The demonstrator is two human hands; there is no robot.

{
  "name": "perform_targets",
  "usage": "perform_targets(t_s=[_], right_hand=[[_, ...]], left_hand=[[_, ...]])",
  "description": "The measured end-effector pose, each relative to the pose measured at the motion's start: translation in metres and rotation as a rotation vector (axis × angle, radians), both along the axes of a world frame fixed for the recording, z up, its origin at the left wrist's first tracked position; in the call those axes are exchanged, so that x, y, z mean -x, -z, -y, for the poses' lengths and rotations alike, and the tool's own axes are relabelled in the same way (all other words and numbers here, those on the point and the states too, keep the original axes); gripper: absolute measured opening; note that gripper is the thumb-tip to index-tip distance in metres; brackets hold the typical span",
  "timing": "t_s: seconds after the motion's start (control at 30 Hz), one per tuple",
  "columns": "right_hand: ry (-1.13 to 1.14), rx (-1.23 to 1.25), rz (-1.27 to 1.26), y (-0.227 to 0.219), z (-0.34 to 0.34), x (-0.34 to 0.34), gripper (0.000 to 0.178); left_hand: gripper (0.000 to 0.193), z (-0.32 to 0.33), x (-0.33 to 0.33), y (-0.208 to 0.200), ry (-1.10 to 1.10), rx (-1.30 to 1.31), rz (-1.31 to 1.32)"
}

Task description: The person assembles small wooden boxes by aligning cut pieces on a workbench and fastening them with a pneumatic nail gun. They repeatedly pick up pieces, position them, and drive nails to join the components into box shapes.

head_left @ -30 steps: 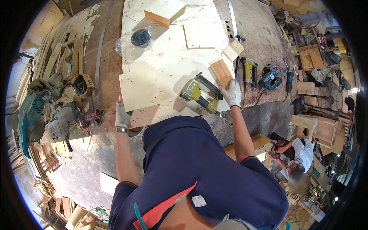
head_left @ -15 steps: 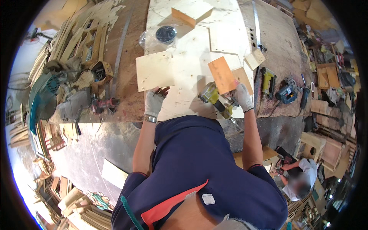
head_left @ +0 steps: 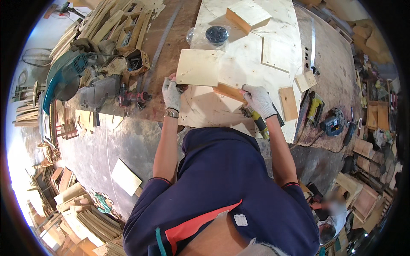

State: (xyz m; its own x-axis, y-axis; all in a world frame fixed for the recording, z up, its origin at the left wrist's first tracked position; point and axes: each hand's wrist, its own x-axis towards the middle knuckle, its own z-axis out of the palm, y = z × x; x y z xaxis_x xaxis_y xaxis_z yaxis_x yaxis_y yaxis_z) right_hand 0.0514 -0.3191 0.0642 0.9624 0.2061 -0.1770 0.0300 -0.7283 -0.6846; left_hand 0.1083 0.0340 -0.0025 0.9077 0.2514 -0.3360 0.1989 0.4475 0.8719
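Observation:
My left hand [head_left: 171,93], in a pale work glove, grips the near left corner of a light square wooden panel [head_left: 198,68]. My gloved right hand [head_left: 259,100] is closed on a narrow orange-brown wooden board [head_left: 230,91], which stands on edge. The board's left end meets the panel's near right corner; whether they touch is hard to tell. Partly under my right hand lies a yellow-green nail gun [head_left: 258,121]. A similar brown board [head_left: 288,103] lies flat to the right of that hand.
A pale plywood sheet [head_left: 200,109] covers the bench's middle. Farther off are a dark round container [head_left: 217,35], joined boards [head_left: 249,16] and a flat panel [head_left: 275,54]. Another nail gun [head_left: 315,106] and a jigsaw [head_left: 333,124] lie right; a mitre saw [head_left: 68,81] stands left. A co-worker [head_left: 335,213] is behind right.
My right hand has brought the orange-brown board left toward the light panel and turned it on edge. My left hand has closed on the panel's corner. The whole view has shifted.

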Motion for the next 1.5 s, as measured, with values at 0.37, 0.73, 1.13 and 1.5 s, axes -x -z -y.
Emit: perform_targets(t_s=[0.37, 0.73, 1.13, 1.5], right_hand=[[0.104, -0.359, -0.049, 0.048, -0.019, -0.019, 0.017], [0.312, -0.776, -0.259, 0.088, -0.033, -0.03, 0.023], [0.34, -0.917, -0.401, 0.081, -0.025, -0.031, 0.037], [0.42, -0.867, -0.354, 0.074, -0.034, -0.029, 0.038]], left_hand=[[0.039, 0.035, 0.034, -0.013, 0.144, -0.158, -0.083], [0.061, 0.023, 0.072, 0.002, 0.4, -0.236, -0.028], [0.06, 0.039, 0.073, 0.027, 0.316, -0.298, 0.042], [0.05, 0.039, 0.073, 0.06, 0.245, -0.393, 0.147]])
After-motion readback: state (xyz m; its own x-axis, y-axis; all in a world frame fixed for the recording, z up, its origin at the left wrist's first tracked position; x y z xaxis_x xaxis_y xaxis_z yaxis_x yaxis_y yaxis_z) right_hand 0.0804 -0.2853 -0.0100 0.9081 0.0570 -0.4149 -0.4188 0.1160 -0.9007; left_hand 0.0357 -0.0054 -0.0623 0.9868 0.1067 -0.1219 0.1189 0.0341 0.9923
